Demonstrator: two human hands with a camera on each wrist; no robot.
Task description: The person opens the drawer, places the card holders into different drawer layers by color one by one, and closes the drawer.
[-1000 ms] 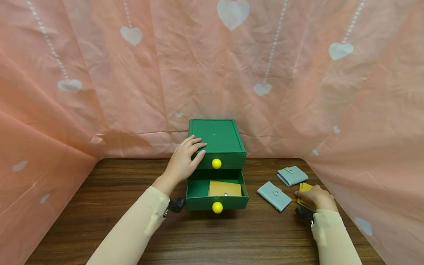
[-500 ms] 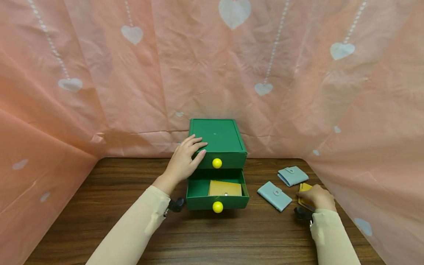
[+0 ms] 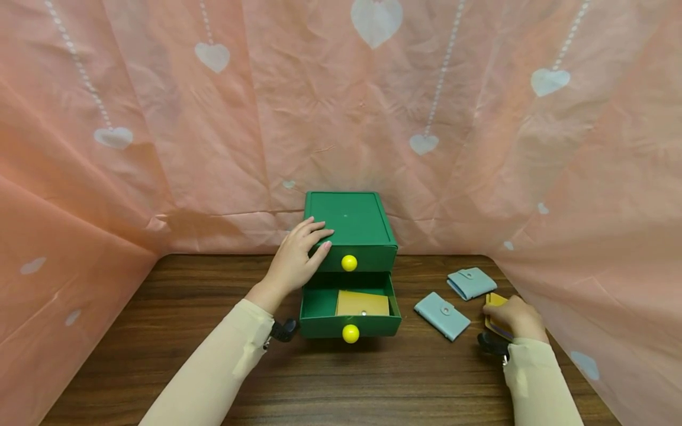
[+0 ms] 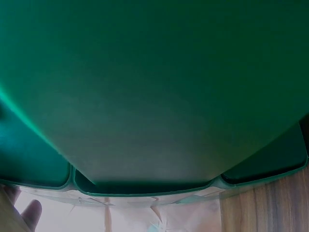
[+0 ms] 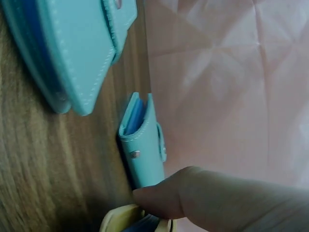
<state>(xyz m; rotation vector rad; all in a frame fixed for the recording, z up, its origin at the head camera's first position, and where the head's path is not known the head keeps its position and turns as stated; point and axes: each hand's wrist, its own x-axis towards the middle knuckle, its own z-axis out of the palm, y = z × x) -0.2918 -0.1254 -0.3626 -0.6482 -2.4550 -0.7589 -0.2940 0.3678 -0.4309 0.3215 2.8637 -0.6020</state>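
My left hand (image 3: 295, 257) rests with spread fingers on the front left corner of a small green drawer cabinet (image 3: 348, 213). Below it, the lower drawer (image 3: 319, 326) is pulled out, and a yellow card holder (image 3: 363, 303) with a snap lies inside. At the right of the table my right hand (image 3: 519, 319) pinches a second yellow card holder (image 3: 496, 300); in the right wrist view its thumb (image 5: 161, 197) presses on the holder's edge. The fingers beneath are hidden. One light blue card holder (image 3: 442, 315) lies left of that hand, another (image 3: 471, 283) behind it.
The upper drawer (image 3: 325, 258), with a yellow knob (image 3: 348, 263), is pushed in. A pink curtain (image 3: 341, 118) with white hearts encloses the back and sides of the dark wooden table (image 3: 213, 307). Green plastic fills most of the left wrist view.
My right hand has shifted slightly to the right, and the yellow card holder under it has moved the same way. The left hand, the drawers and the blue card holders stay put.
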